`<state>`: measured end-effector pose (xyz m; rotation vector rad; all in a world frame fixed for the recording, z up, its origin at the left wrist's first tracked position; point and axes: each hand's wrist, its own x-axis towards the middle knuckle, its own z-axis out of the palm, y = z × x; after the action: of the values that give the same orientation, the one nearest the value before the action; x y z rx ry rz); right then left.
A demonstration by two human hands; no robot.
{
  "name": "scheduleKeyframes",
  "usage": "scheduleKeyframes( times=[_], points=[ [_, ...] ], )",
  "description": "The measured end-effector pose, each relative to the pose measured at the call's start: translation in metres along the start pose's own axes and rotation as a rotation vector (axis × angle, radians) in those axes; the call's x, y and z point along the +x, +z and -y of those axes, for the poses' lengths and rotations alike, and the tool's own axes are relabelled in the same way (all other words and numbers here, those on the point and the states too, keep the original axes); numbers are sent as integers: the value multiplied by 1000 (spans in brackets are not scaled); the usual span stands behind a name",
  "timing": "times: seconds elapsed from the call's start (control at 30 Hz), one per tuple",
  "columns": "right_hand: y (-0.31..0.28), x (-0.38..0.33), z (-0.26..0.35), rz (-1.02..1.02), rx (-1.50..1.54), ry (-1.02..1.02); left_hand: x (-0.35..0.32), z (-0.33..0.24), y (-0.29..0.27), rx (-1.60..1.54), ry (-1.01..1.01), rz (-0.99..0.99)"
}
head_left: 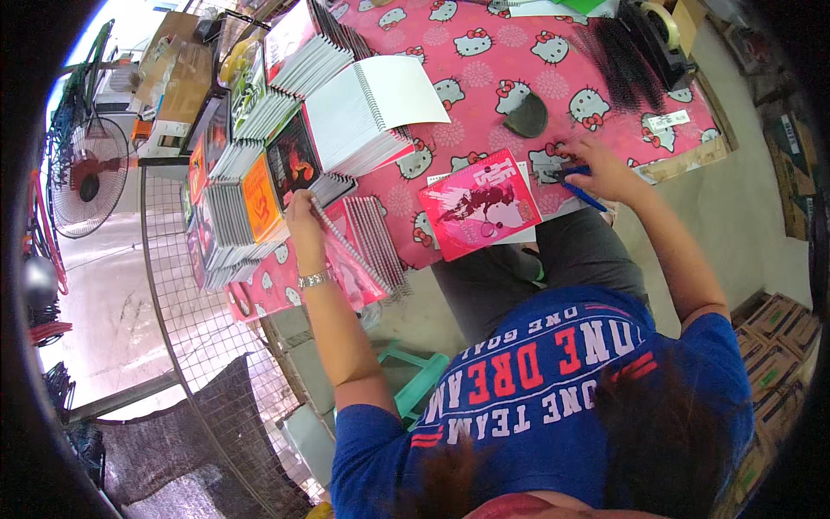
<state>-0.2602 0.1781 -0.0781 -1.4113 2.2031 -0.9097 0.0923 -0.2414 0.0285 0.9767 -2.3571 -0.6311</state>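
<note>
My left hand [303,221] reaches to the left side of the table, its fingers closed on the top end of a pink spiral notebook [347,259] beside a pile of the same kind. My right hand [603,171] grips pliers with blue handles [585,192] near the table's front edge; the tool's jaws are hard to make out. Between the hands, a pink-covered booklet [480,206] lies over white sheets at the edge, above my lap. A dark rounded pad [526,115] sits on the table beyond it.
Stacks of spiral notebooks [298,52] crowd the table's left, one lying open at white pages [372,108]. Black wire coils [621,65] and a tape dispenser [667,43] occupy the far right. A wire mesh rack [203,346] and a fan [89,177] stand at left.
</note>
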Motion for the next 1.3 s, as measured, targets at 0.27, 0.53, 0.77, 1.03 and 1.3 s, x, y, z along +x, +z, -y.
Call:
scheduleKeyframes(
  times=[0.27, 0.53, 0.77, 1.03, 1.3],
  points=[
    [-32, 24, -35, -215, -283, -6, 18, -65, 7, 511, -15, 157],
    [-69, 58, -96, -442, -751, 301, -79, 25, 4, 397, -165, 234],
    [-64, 80, -107, -374, -874, 382, -84, 41, -7, 431, -328, 292],
    [-77, 85, -115, -341, -729, 475, -70, 11, 1, 665, -474, 376],
    [-94, 83, -93, -751, -621, 241, -38, -100, 112, -85, 121, 137]
  ],
)
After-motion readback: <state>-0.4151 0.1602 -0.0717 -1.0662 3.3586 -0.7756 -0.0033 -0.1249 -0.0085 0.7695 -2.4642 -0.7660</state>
